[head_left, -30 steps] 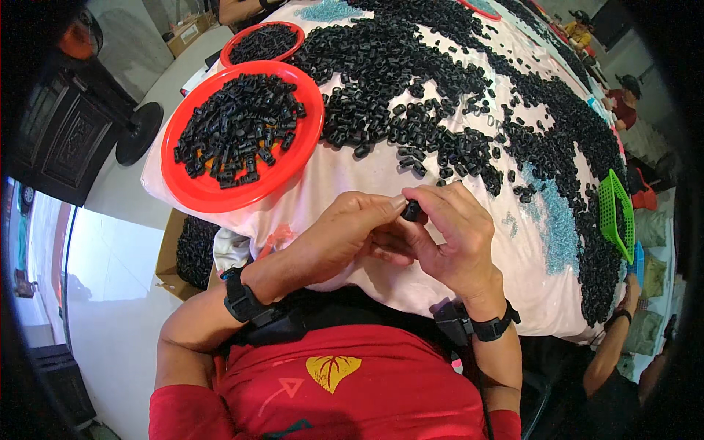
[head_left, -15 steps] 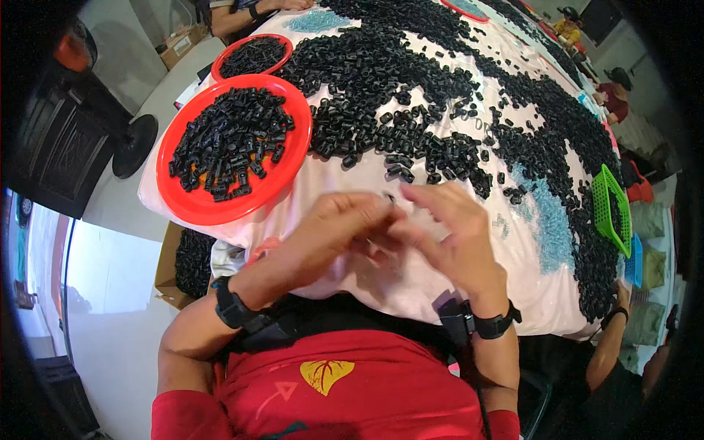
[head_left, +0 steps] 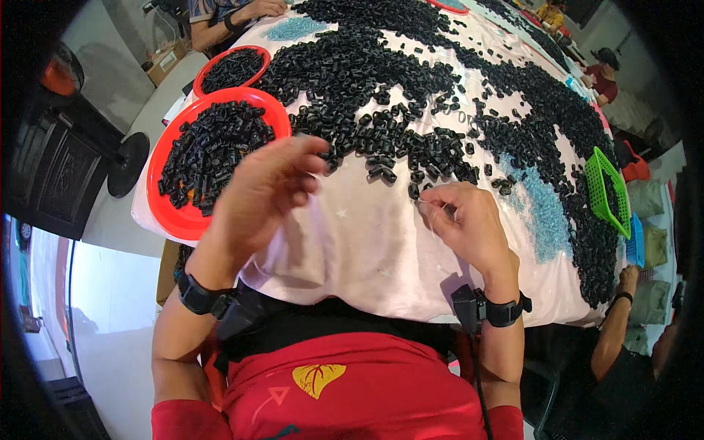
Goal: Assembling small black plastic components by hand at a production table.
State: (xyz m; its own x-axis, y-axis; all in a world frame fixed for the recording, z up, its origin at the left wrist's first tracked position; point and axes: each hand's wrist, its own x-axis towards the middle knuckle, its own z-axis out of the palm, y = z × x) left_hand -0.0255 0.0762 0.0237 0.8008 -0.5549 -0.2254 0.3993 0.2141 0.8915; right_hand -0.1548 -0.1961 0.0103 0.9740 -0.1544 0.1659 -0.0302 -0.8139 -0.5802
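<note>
My left hand (head_left: 268, 187) hovers over the table beside the big red plate (head_left: 284, 117), its fingers loosely curved and apart. Its fingertips are near the edge of the pile of small black plastic parts (head_left: 352, 73); I see nothing clearly held in it. My right hand (head_left: 469, 224) is closed in a pinch just in front of that pile. What its fingertips grip is too small to name; a thin pale line shows beside the thumb. Several similar black parts (head_left: 209, 150) fill the plate.
A smaller red plate (head_left: 268, 66) of black parts stands behind. Clear blue pieces (head_left: 543, 213) lie to the right, near a green basket (head_left: 598, 194) and a blue basket (head_left: 636, 246). Pink cloth (head_left: 352, 249) covers the table. Co-workers sit around; one's hand (head_left: 629, 277) is at the right edge.
My hands were together over the cloth and have parted. The left moved up and left toward the red plate; the right stayed near the pile's front edge and its fingers closed.
</note>
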